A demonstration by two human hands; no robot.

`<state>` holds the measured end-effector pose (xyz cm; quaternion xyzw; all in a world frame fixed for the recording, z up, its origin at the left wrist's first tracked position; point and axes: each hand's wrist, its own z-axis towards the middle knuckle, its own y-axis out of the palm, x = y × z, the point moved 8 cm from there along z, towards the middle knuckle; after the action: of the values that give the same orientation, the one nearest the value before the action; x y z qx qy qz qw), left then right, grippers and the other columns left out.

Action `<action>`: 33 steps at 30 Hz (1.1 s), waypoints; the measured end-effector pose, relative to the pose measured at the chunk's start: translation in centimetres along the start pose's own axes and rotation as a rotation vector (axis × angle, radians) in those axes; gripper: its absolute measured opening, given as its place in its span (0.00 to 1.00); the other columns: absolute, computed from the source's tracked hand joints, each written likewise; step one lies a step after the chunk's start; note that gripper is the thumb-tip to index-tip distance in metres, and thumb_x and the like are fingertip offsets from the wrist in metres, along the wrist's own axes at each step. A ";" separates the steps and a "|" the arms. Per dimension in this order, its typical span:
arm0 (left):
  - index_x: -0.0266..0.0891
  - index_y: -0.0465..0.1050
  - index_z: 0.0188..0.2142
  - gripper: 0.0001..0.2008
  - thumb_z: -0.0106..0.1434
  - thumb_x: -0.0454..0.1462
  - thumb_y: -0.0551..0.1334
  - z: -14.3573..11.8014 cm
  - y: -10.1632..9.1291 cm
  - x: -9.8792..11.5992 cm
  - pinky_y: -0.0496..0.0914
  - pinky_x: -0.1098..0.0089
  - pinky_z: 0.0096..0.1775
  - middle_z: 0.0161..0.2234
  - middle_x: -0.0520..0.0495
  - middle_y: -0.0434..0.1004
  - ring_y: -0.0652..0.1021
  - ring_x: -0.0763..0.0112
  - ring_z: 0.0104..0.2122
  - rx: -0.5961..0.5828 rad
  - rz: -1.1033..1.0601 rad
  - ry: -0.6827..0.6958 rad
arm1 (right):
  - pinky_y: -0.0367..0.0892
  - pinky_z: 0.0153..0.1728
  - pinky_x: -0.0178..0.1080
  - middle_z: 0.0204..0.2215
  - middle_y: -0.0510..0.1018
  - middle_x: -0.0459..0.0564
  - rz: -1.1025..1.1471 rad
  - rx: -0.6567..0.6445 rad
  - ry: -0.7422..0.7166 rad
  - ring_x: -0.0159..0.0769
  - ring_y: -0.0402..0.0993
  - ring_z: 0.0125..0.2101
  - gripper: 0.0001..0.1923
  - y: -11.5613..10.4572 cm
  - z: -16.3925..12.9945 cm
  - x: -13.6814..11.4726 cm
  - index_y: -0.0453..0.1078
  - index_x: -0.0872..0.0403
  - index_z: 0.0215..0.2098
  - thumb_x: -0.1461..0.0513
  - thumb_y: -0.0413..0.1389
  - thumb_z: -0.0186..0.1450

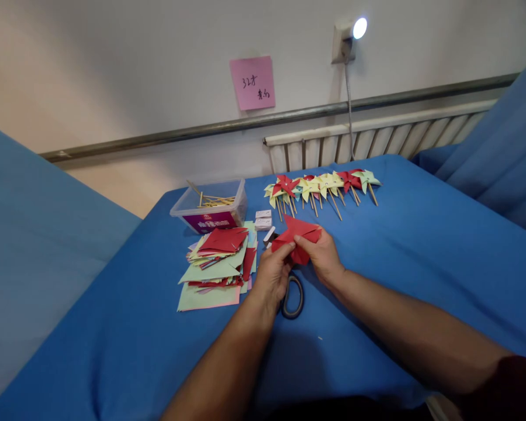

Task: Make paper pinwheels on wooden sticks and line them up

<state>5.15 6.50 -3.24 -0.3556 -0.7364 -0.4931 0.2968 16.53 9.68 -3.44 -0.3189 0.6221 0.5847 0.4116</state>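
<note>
A red paper pinwheel (pixel 300 228), its corners partly folded in, is held up between both hands over the blue-covered table. My left hand (pixel 275 272) pinches its left side, thumb near the centre. From the right, my right hand (pixel 325 255) grips it with the thumb pressed on the middle. No stick shows on this pinwheel. Beneath my hands lie scissors, of which a dark handle loop (pixel 293 297) shows; the rest is hidden. Just left of the paper are a small dark-and-white item (pixel 269 235), partly covered, and small white boxes (pixel 263 220).
Stacked coloured paper (pixel 214 269) lies on the left, with a clear plastic tub (pixel 210 204) of wooden sticks behind it. Several finished pinwheels on sticks (pixel 319 186) lie along the back edge. A radiator (pixel 377 131) and metal rail (pixel 193 130) run along the wall.
</note>
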 end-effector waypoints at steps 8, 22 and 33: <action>0.34 0.77 0.31 0.12 0.45 0.32 0.72 -0.2 -0.1 -0.8 0.71 0.73 0.34 0.29 0.48 0.80 0.78 0.73 0.29 0.024 -0.094 -0.074 | 0.72 0.39 0.41 0.32 0.80 0.46 0.159 -0.021 0.079 0.36 0.77 0.31 0.15 0.4 -0.3 0.1 0.72 0.54 0.36 0.60 0.66 0.52; 0.33 0.76 0.28 0.09 0.45 0.31 0.71 0.0 0.0 0.5 0.70 0.73 0.33 0.27 0.48 0.80 0.78 0.73 0.27 0.013 -0.091 0.034 | 0.71 0.43 0.43 0.35 0.79 0.47 0.060 -0.108 0.029 0.37 0.76 0.35 0.18 0.8 -0.4 -0.2 0.69 0.52 0.40 0.58 0.65 0.54; 0.35 0.75 0.32 0.10 0.49 0.27 0.66 0.4 -1.3 3.4 0.73 0.72 0.35 0.30 0.49 0.81 0.79 0.72 0.29 0.077 -0.198 0.086 | 0.61 0.56 0.50 0.61 0.57 0.50 -0.481 -0.261 -0.451 0.44 0.61 0.58 0.25 1.9 -1.8 -4.2 0.68 0.44 0.50 0.69 0.54 0.56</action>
<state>2.09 7.35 -1.42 -0.2479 -0.7728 -0.5064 0.2914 16.53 7.77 1.14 -0.3691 0.3429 0.6012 0.6203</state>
